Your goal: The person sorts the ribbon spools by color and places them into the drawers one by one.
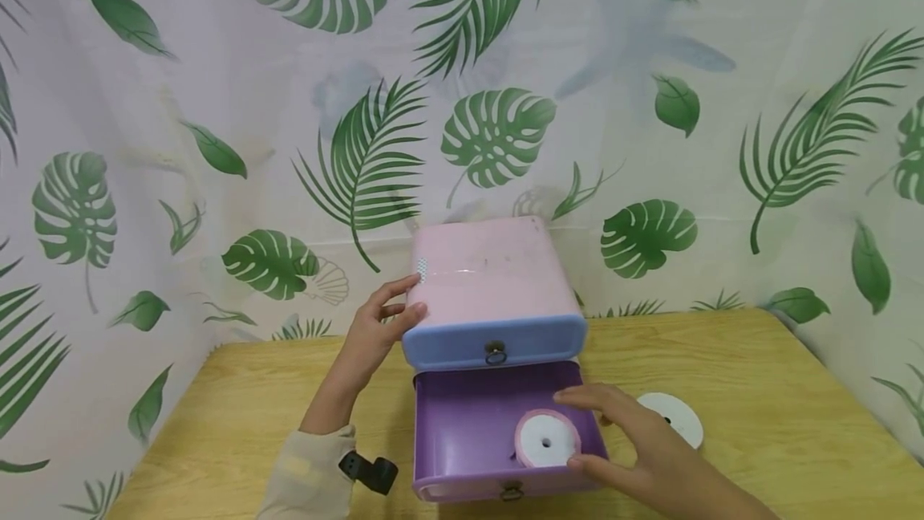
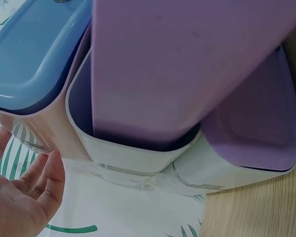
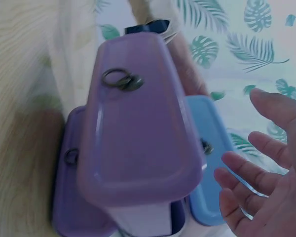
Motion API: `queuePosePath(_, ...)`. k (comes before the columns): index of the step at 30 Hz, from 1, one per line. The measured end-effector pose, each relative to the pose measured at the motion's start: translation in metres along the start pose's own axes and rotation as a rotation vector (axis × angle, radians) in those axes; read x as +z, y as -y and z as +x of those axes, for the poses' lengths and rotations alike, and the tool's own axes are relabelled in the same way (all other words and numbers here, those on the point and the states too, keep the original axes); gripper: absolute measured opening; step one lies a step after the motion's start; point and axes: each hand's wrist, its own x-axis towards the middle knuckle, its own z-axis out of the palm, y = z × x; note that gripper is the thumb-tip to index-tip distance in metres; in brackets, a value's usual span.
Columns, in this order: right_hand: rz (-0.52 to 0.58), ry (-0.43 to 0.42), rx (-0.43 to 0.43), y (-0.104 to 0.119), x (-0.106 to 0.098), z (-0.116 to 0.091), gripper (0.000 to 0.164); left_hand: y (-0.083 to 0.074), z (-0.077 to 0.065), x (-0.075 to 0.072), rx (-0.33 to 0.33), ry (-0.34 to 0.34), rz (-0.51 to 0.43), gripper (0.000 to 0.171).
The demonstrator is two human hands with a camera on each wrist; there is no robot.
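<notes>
Your left hand (image 1: 375, 323) touches the pink cabinet (image 1: 491, 275), fingers loose. Your right hand (image 1: 653, 449) is wide, holding nothing, just beside the spool (image 1: 534, 433) in the purple drawer (image 1: 458, 424).

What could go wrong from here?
The open purple drawer juts out below the blue drawer; a bump might tilt it. The spool inside could shift if jolted. The right hand, overlapping the white disc in the head view, might brush it if lowered.
</notes>
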Motion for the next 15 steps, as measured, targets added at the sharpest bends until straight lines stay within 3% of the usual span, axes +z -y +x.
queuePosePath(5, 0.119, 0.011, -0.079, 0.004, -0.002, -0.006, 0.059, 0.000, 0.000, 0.001, -0.004, -0.002, 0.004, 0.053)
queuePosePath(10, 0.243, 0.021, -0.212, 0.008, 0.002, -0.011, 0.060, 0.000, -0.001, 0.001, -0.009, -0.004, 0.001, 0.053)
queuePosePath(15, 0.372, 0.100, -0.230, 0.005, 0.010, -0.018, 0.060, -0.002, -0.001, 0.002, -0.012, -0.011, 0.004, 0.053)
